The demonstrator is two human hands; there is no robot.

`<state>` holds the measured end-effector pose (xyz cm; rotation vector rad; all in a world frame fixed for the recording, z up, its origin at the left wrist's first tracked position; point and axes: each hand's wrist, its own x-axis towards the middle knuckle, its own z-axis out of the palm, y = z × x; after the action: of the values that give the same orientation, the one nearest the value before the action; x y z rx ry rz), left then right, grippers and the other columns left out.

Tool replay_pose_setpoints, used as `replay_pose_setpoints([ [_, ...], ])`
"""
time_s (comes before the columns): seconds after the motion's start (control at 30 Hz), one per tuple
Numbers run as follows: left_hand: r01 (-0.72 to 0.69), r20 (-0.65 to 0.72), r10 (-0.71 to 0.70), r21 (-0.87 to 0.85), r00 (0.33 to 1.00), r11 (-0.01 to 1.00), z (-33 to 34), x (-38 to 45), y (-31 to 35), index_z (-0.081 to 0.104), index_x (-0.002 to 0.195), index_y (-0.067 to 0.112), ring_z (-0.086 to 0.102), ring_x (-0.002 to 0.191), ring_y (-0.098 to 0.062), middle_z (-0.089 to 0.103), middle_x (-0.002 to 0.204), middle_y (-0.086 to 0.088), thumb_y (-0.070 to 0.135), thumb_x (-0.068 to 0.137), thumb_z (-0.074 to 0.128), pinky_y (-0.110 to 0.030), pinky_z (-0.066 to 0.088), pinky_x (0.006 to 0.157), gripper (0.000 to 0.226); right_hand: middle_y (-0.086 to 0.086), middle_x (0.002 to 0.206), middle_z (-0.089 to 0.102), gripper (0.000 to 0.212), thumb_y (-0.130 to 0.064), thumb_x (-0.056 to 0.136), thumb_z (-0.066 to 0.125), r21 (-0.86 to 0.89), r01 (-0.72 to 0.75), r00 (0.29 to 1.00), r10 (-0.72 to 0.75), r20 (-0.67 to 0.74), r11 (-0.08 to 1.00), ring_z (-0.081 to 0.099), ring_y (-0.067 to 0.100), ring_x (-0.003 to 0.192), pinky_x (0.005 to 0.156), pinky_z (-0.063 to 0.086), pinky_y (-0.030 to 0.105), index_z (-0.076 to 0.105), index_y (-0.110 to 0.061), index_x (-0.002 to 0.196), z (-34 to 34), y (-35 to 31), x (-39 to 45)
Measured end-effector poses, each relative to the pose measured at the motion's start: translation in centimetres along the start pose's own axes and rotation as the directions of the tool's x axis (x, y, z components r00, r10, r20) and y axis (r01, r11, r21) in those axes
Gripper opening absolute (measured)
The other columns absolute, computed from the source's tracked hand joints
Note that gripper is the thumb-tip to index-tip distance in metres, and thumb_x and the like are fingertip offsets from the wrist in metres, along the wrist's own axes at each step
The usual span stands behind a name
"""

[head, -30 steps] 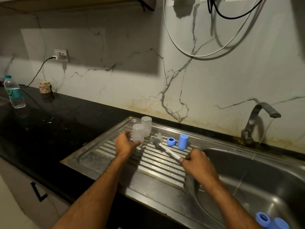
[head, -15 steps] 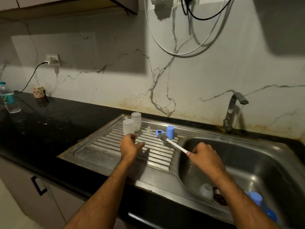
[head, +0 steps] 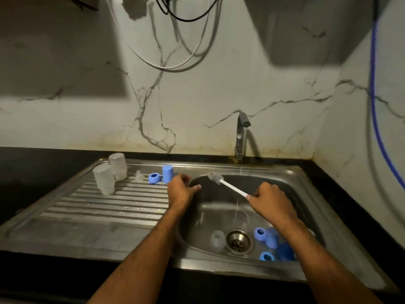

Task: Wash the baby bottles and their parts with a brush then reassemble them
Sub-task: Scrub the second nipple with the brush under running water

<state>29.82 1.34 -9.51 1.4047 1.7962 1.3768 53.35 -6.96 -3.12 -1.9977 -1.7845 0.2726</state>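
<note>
- Currently, item one: my right hand (head: 270,199), fingers curled round the white handle of the bottle brush (head: 228,185). Its long axis runs from the grip up toward 10 o'clock, bristle head over the far rim of the basin.
- Left hand (head: 180,189): holding nothing, fingers loosely extended, hovering at the seam between the drainboard (head: 98,207) and the sink basin (head: 210,207).
- On the drainboard, at about 10 o'clock from my left hand: two clear bottle bodies (head: 104,179) standing mouth-down and touching, a small clear teat (head: 139,176), a blue collar ring (head: 154,178) and a blue cap (head: 167,174) just beside each other.
- In the basin, at 5 o'clock from my left hand and directly beneath my right forearm: a clear part (head: 217,240) lying left of the drain (head: 238,240), and blue rings and caps (head: 271,240) clustered right of it, partly hidden by the arm.
- Tap (head: 241,137): a thin stream appears to fall into the basin.
- Judgement: washing is partway; the basin lot looks unwashed. My free left hand is nearer the clear part, so it should fetch while the right keeps the brush.
</note>
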Motion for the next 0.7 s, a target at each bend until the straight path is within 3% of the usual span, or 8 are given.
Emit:
replay_pose_setpoints([
  [0.1,-0.016,0.058,0.014,0.028,0.998,0.999,3.3,-0.1,1.0,0.064,0.113,0.011,0.065,0.096,-0.014,0.068,0.105,0.001,0.019,0.073,0.087,-0.029,0.054,0.087,0.047,-0.001,0.068,0.058,0.03,-0.038,0.092,0.063,-0.01,-0.047,0.999,0.046,-0.028,0.999,0.055,0.012,0.059,0.048,0.038,0.026,0.057,-0.017,0.072,-0.9,2.4,0.5],
  [0.17,-0.017,0.1,0.014,0.033,0.995,0.999,5.6,-0.2,1.6,0.064,0.11,0.012,0.065,0.095,-0.014,0.068,0.103,0.0,0.016,0.072,0.087,-0.026,0.053,0.083,0.045,-0.001,0.068,0.06,0.027,-0.035,0.093,0.063,0.008,-0.062,0.997,0.062,-0.034,0.998,0.056,0.012,0.06,0.049,0.042,0.027,0.058,-0.017,0.074,-1.3,3.9,0.9],
  [0.23,-0.027,0.139,0.02,0.046,0.99,0.999,7.8,-0.1,1.7,0.066,0.103,0.013,0.067,0.09,-0.014,0.07,0.098,-0.001,0.016,0.069,0.09,-0.028,0.055,0.081,0.042,0.0,0.07,0.06,0.024,-0.032,0.093,0.063,0.019,-0.078,0.996,0.078,-0.034,0.997,0.057,0.014,0.062,0.054,0.048,0.028,0.059,-0.016,0.075,-1.5,5.2,1.3],
  [0.33,-0.042,0.26,0.011,0.113,0.966,0.993,10.9,0.1,1.6,0.069,0.091,0.011,0.068,0.082,-0.012,0.071,0.086,-0.001,0.013,0.067,0.09,-0.024,0.055,0.075,0.032,0.004,0.074,0.063,0.023,-0.031,0.092,0.063,0.004,-0.103,0.994,0.103,-0.024,0.995,0.055,0.016,0.063,0.054,0.044,0.027,0.06,-0.015,0.076,-1.6,6.8,2.1],
  [0.47,-0.132,0.492,-0.008,0.249,0.87,0.959,14.9,0.7,0.4,0.076,0.077,0.016,0.073,0.076,-0.016,0.076,0.08,-0.005,0.012,0.067,0.089,-0.034,0.061,0.075,0.016,0.007,0.082,0.07,0.025,-0.037,0.087,0.066,0.006,-0.128,0.992,0.128,0.0,0.992,0.066,0.023,0.074,0.073,0.057,0.037,0.07,-0.012,0.085,-0.8,8.5,4.0],
  [0.63,-0.237,0.641,-0.109,0.429,0.759,0.872,18.7,1.6,-1.3,0.077,0.094,0.007,0.063,0.052,-0.008,0.071,0.079,-0.007,0.015,0.071,0.088,-0.017,0.054,0.05,0.026,0.01,0.098,0.071,0.033,-0.038,0.083,0.066,-0.03,-0.152,0.988,0.152,0.03,0.988,0.068,0.029,0.091,0.082,0.056,0.038,0.072,-0.012,0.101,0.5,9.7,6.4],
  [0.7,-0.27,0.673,-0.142,0.469,0.726,0.841,19.7,1.8,-2.0,0.077,0.097,0.006,0.059,0.049,-0.007,0.07,0.079,-0.009,0.014,0.069,0.089,-0.018,0.052,0.05,0.032,0.011,0.104,0.071,0.034,-0.037,0.083,0.066,-0.025,-0.164,0.985,0.165,0.053,0.986,0.067,0.031,0.096,0.085,0.055,0.039,0.071,-0.012,0.105,1.2,9.9,7.0],
])
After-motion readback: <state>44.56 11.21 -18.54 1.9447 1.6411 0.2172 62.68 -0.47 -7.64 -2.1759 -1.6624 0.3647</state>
